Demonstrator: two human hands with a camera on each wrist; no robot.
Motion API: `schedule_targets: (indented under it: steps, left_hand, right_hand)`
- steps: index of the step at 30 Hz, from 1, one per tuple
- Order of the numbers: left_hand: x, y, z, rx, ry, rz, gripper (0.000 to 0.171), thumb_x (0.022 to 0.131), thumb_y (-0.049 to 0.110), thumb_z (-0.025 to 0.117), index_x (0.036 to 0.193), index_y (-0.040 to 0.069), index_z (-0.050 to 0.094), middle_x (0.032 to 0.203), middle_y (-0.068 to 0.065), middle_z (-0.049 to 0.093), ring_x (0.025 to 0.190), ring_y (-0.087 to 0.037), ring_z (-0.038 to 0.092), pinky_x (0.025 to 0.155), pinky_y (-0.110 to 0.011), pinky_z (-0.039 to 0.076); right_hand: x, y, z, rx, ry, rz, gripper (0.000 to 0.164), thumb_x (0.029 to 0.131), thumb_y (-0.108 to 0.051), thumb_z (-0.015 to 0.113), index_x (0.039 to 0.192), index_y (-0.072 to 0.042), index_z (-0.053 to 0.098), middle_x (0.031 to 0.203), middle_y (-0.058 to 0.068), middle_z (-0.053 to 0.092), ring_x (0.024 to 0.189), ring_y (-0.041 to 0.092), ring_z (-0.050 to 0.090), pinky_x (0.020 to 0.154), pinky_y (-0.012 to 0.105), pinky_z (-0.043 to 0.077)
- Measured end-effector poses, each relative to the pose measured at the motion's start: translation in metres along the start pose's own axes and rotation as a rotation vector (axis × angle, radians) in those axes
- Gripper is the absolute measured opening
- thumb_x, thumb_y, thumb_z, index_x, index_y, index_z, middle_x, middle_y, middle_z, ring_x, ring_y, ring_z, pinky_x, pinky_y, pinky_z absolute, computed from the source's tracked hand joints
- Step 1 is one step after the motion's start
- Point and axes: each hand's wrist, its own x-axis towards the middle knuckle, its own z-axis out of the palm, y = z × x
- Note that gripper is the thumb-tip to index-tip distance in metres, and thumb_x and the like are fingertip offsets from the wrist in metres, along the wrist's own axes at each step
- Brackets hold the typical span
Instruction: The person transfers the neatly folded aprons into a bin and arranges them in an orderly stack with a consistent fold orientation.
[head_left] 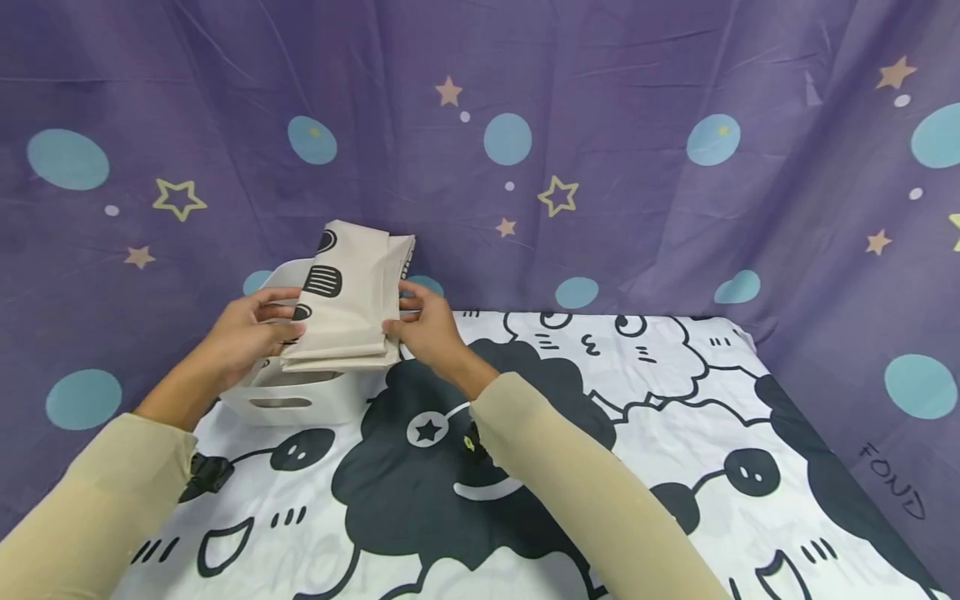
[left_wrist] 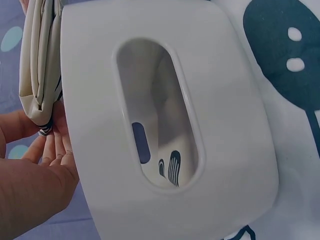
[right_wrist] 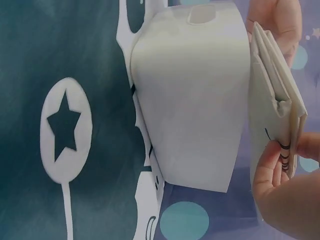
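A folded cream cloth (head_left: 352, 287) with black printed shapes is held up between both hands, over the white plastic bin (head_left: 341, 404). My left hand (head_left: 243, 333) pinches its left edge, thumb on top and fingers beneath. On the opposite edge, my right hand (head_left: 435, 329) grips the folded layers between thumb and fingers. The left wrist view shows the stacked folds of the cloth (left_wrist: 37, 60) beside the wall of the bin (left_wrist: 240, 130). Through the bin's oval handle slot, a pale piece with dark stripes (left_wrist: 175, 167) shows inside.
The bin stands at the back left of a bed-like surface under a black-and-white cartoon sheet (head_left: 637, 375). Close behind hangs a purple curtain (head_left: 637, 233) with stars and blue dots. A small black object (head_left: 206, 475) lies by the left sleeve.
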Motion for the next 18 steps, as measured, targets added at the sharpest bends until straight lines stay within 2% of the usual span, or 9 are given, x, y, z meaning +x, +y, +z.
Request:
schedule_targets:
  steps: [7, 11, 18]
  left_hand:
    - [0.000, -0.006, -0.010, 0.039, 0.027, 0.005, 0.065, 0.099, 0.010, 0.067, 0.155, 0.002, 0.036, 0.125, -0.008, 0.050, 0.086, -0.002, 0.060, 0.066, -0.024, 0.054]
    - [0.001, -0.010, -0.016, 0.042, 0.040, 0.004, 0.066, 0.098, 0.009, 0.068, 0.156, 0.002, 0.037, 0.120, -0.003, 0.051, 0.084, -0.002, 0.059, 0.065, -0.023, 0.053]
    - [0.000, -0.019, -0.026, 0.053, 0.034, -0.019, 0.068, 0.099, 0.013, 0.068, 0.158, 0.005, 0.036, 0.124, -0.003, 0.049, 0.091, 0.000, 0.057, 0.071, -0.023, 0.054]
  right_hand:
    - [0.006, -0.001, 0.009, 0.151, -0.025, 0.072, 0.065, 0.089, 0.012, 0.070, 0.148, -0.006, 0.052, 0.128, 0.016, 0.067, 0.103, 0.025, 0.071, 0.080, 0.037, 0.062]
    - [0.007, -0.001, 0.013, 0.201, -0.041, 0.091, 0.064, 0.090, 0.013, 0.068, 0.148, -0.005, 0.052, 0.130, 0.017, 0.066, 0.105, 0.028, 0.071, 0.081, 0.037, 0.062]
    - [0.007, 0.002, 0.022, 0.241, -0.078, 0.112, 0.065, 0.090, 0.014, 0.066, 0.151, -0.004, 0.048, 0.133, 0.018, 0.065, 0.106, 0.029, 0.071, 0.082, 0.038, 0.061]
